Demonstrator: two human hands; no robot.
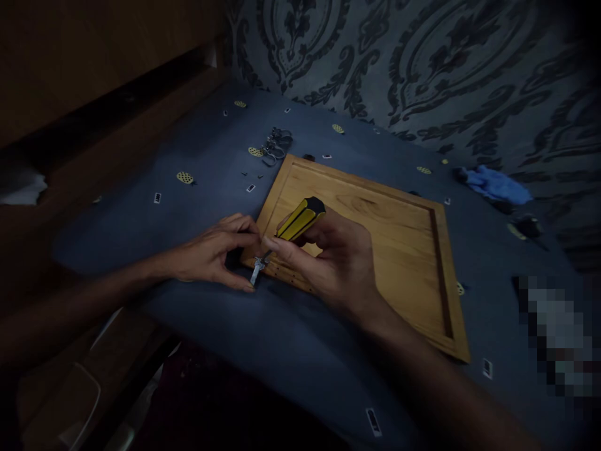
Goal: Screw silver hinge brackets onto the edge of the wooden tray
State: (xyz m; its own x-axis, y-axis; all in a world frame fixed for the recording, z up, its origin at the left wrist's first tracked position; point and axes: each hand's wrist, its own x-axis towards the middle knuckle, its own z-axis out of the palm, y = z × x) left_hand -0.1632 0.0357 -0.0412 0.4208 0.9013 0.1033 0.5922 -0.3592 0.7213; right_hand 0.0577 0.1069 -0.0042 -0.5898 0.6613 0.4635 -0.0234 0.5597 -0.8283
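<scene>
A framed wooden panel lies on the blue patterned cloth. At its near left corner sits a small silver metal hinge, sticking out past the edge. My left hand steadies the hinge, thumb at its outer end and fingers by the panel's edge. In my right hand is a screwdriver with a yellow and black handle, held tilted. Its shaft points down at the hinge; the tip's exact contact is too small to make out. A row of small dark holes runs along the panel's near edge.
A cluster of metal parts lies beyond the panel's far left corner, with a few tiny screws close by. At the right are a blue cloth bundle and a pixelated object. Wooden furniture borders the left side.
</scene>
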